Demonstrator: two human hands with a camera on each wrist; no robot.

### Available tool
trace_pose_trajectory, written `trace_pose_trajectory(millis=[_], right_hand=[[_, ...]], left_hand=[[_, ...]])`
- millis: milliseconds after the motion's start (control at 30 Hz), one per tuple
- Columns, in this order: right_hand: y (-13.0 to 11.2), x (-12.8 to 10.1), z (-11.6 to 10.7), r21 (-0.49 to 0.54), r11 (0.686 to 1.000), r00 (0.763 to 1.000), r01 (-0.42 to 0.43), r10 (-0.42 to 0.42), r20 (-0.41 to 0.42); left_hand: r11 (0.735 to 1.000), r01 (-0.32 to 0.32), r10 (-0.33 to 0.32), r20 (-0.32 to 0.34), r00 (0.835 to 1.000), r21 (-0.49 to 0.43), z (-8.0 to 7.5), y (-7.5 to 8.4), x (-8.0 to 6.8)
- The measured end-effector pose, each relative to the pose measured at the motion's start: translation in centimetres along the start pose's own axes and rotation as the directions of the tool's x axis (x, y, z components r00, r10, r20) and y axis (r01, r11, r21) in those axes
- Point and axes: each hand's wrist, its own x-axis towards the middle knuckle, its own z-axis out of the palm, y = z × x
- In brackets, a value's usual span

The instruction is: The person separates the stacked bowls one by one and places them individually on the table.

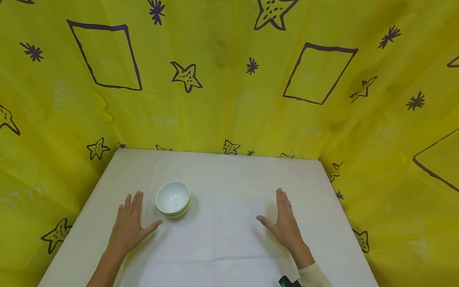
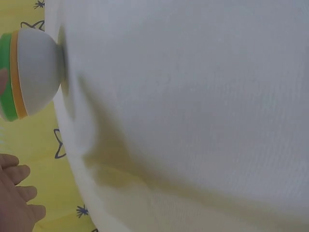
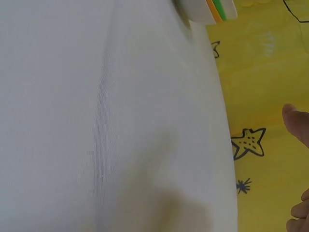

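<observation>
Spread just left of the nested bowls [image 1: 173, 200], my left hand [image 1: 128, 226] could topple them by swinging inward; my right hand [image 1: 285, 226], spread too, sits well right.

A curtained booth — yellow starfish-printed cloth [image 1: 215, 107] around three sides of a white-topped table [image 1: 233, 223].

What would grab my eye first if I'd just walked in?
Probably the bright yellow patterned cloth, hanging behind and along both sides of the white table. Next, the small stack of bowls left of the table's centre. The left hand is beside it; the right hand is over the table's right side.
</observation>
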Motion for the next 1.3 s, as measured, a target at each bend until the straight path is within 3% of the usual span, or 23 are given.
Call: trace_pose_trajectory(millis=[233,467,633,933,1300], right_hand=[[-1.1,0.8,1.3,0.006,1.000,1.000,0.026,-0.026,0.010],[-2.5,1.8,2.5,0.049,0.998,0.998,0.042,-0.044,0.036],[-3.6,2.3,3.5,0.060,0.997,0.997,0.051,-0.054,0.061],[-5.5,3.5,4.9,0.076,0.994,0.993,0.080,-0.086,0.084],[-7.5,4.0,6.7,0.120,0.988,0.986,0.098,-0.113,0.125]], left_hand=[[0.997,0.019,-0.018,0.020,1.000,-0.076,0.9,0.4,0.4],[0.986,0.092,-0.083,0.069,0.994,-0.137,1.9,0.6,0.5],[0.978,0.106,-0.092,0.082,0.992,-0.178,2.4,1.0,0.3],[0.940,0.187,-0.149,0.151,0.977,-0.285,3.4,1.8,0.6],[0.899,0.208,-0.177,0.113,0.978,-0.387,4.8,1.9,0.6]])
